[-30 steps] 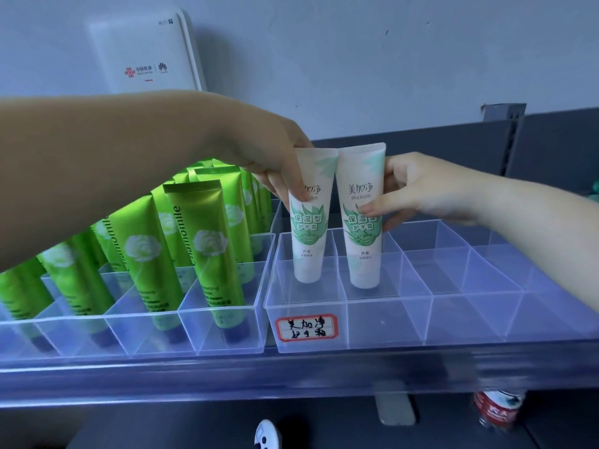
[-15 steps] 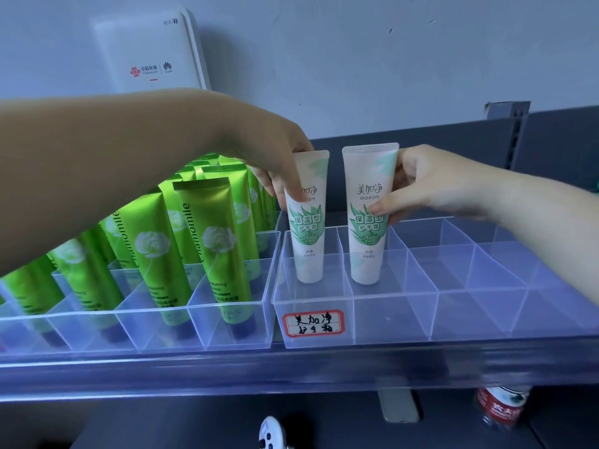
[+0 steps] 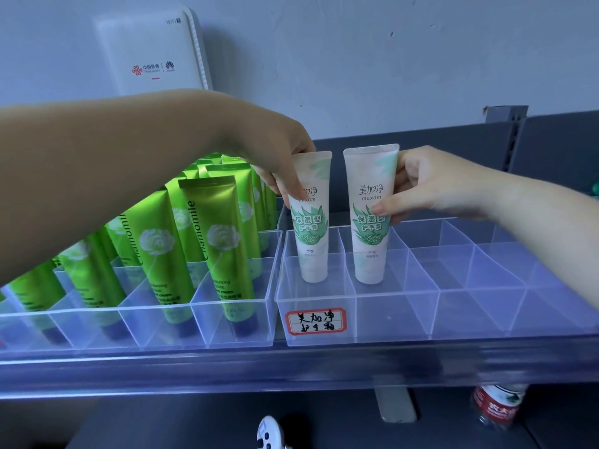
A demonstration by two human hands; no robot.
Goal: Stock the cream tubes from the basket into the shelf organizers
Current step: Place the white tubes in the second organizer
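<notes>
Two white cream tubes with green leaf prints stand upright, caps down, in the clear right organizer (image 3: 453,319). My left hand (image 3: 275,157) grips the left white tube (image 3: 312,231) near its top; it stands in the organizer's leftmost column. My right hand (image 3: 431,186) holds the right white tube (image 3: 371,228) from its right side, in the adjoining compartment. The two tubes stand a little apart. The basket is out of view.
The clear left organizer (image 3: 227,332) is packed with several green Chamomile tubes (image 3: 223,254). A handwritten red-bordered label (image 3: 316,320) sticks to the right organizer's front. A white router box (image 3: 152,53) leans on the wall. Below the shelf stands a bottle (image 3: 496,406).
The two white tubes, first touching side by side, have been spread apart and now stand separately in neighbouring compartments. Both hands keep their grips.
</notes>
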